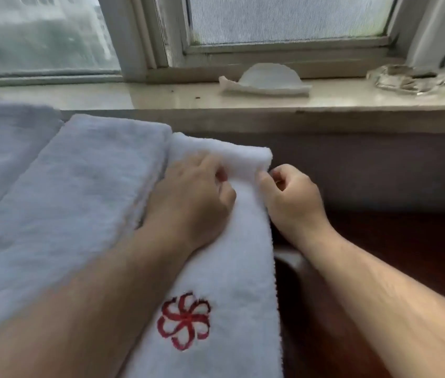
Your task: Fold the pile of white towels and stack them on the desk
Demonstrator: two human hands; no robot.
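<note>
A folded white towel (232, 263) with a red embroidered flower lies lengthwise in the middle, its far end near the wall. My left hand (191, 197) rests on it with fingers curled into the cloth near the far end. At that end's right edge my right hand (289, 197) pinches the towel between thumb and fingers. A second folded white towel (74, 203) lies alongside on the left, touching the first. Another white towel (3, 143) sits further left, partly cut off by the frame.
The dark wooden desk (395, 241) shows at the right, under my right forearm. Behind runs a pale windowsill (161, 96) holding a white shell-shaped dish (265, 80) and a glass ashtray (409, 77). A window frame stands above.
</note>
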